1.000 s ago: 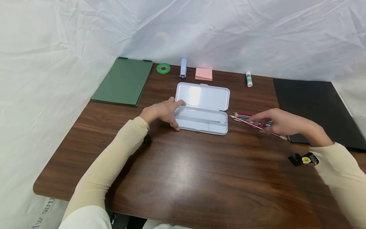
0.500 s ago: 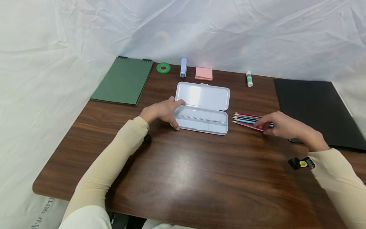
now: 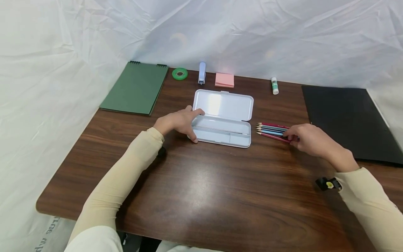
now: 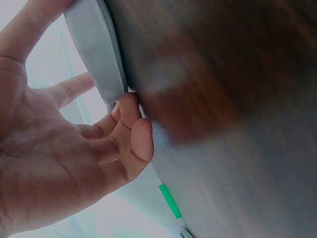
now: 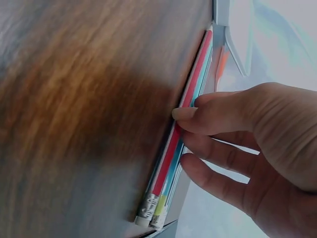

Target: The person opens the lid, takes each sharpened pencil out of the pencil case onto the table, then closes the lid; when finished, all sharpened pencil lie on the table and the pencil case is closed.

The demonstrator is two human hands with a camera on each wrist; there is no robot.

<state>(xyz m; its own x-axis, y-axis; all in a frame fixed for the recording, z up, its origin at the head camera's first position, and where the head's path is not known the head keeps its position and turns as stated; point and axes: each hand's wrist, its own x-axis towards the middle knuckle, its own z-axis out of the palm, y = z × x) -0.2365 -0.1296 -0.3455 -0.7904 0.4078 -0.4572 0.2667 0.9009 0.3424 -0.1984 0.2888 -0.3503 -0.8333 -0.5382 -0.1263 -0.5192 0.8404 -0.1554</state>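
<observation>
Right hand (image 3: 310,140) — on pencils (image 3: 272,132); open case (image 3: 221,122)

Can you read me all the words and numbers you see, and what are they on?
"true wh": on the white sheet, below the table's left corner; it's tilted and partly cut off, so I'm not sure.
Glue stick: label too small to read.
Red pencil: marks on its metal end, too blurred.
Yellow sticker by the right wrist: too small to read.
No numbers I can read.

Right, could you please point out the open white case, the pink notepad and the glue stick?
Open white case (image 3: 220,124), head view: floor of the hinge-side compartment.
Pink notepad (image 3: 224,79), head view: its top sheet.
Glue stick (image 3: 275,86), head view: its label.
</observation>
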